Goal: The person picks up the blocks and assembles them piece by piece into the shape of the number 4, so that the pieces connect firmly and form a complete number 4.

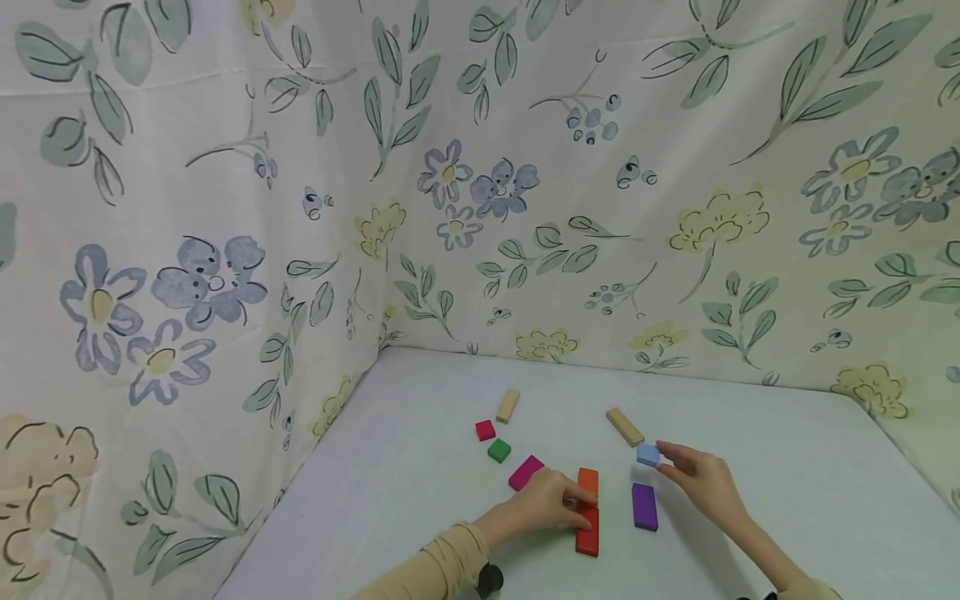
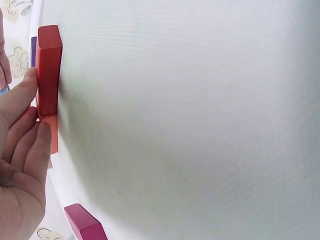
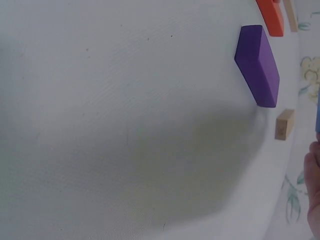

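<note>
My left hand (image 1: 551, 500) rests over two blocks standing end to end, a red one (image 1: 588, 540) and an orange one (image 1: 588, 478). In the left wrist view its thumb touches the red block (image 2: 49, 75), and fingertips lie at the orange block (image 2: 53, 134). Off to the right, my right hand (image 1: 703, 482) pinches a small light blue block (image 1: 647, 454) between thumb and fingers. The right wrist view catches just the edge of this hand (image 3: 313, 182). A purple block (image 1: 644, 507) lies between the hands, nearer the right one.
Beside the left hand is a magenta block (image 1: 527, 472). Farther back are a green cube (image 1: 498, 451), a pinkish-red cube (image 1: 485, 430) and two plain wooden blocks (image 1: 507, 406). Floral cloth (image 1: 585, 292) hangs behind and left of the white table (image 1: 420, 417).
</note>
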The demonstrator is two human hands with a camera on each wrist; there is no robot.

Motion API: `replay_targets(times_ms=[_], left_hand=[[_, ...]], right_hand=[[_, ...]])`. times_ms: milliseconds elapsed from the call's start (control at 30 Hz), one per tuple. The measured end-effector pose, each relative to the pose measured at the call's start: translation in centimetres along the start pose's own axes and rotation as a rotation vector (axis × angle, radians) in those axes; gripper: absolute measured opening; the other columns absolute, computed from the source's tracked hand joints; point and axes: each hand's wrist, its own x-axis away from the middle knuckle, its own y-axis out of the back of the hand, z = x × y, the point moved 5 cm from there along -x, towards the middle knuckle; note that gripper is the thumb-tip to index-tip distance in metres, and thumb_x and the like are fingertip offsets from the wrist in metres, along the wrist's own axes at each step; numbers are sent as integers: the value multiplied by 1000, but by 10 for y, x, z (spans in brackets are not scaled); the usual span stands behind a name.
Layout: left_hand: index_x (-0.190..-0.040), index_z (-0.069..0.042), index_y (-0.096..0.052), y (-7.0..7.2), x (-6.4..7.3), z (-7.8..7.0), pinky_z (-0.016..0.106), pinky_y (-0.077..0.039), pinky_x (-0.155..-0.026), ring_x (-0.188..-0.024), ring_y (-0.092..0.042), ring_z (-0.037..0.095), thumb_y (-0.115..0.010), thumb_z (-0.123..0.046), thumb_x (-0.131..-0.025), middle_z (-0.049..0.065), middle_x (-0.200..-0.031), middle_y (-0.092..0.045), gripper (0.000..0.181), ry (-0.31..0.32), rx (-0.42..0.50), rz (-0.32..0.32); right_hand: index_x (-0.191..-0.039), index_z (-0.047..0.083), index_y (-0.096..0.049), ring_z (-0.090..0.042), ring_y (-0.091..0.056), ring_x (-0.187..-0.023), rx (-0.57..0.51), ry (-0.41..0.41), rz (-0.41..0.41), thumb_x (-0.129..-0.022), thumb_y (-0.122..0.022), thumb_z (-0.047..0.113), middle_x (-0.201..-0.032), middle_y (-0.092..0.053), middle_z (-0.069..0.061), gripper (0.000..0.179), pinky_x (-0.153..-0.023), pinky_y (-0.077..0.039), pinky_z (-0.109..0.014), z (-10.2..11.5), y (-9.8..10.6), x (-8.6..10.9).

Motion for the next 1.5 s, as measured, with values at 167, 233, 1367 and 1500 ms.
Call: replay_targets(times_ms=[167,233,1367,1500], left_hand=[[-116,-22,-70,-1,-1,0,12,-31,-51,-59,-37,-4,-76,-27,-80,-15,-68,-64,37,3,-14,5],[-116,-22,-70,-1,-1,0,12,-31,-50,-59,-36,-3,-76,-26,-80,-14,-66,-63,37,1,-16,8],[-115,-20,-70,3,1,-3,12,-34,-51,-58,-36,-4,-76,-25,-80,-11,-70,-67,36,1,-1,8],[-116,-20,-70,3,1,-4,12,-34,-52,-58,-37,-4,-76,-24,-80,-11,-66,-63,37,6,2,13]], right_hand=[[-115,-5,-64,-38,-66,-95,-13,-5,-3,-82,-69,1,-109,-67,-25,34,-70,-57,-27,3,-2,-2],[-114,-6,-65,-38,-67,-95,-20,4,-11,-81,-70,1,-108,-68,-24,33,-69,-57,-26,5,-3,-2],[-114,-5,-65,-37,-68,-93,-112,93,-22,-83,-70,5,-111,-66,-26,33,-70,-57,-30,42,-23,-31],[-113,-6,-65,-37,-68,-93,-127,95,-27,-83,-70,5,-110,-67,-24,33,-70,-57,-29,41,-29,-35]])
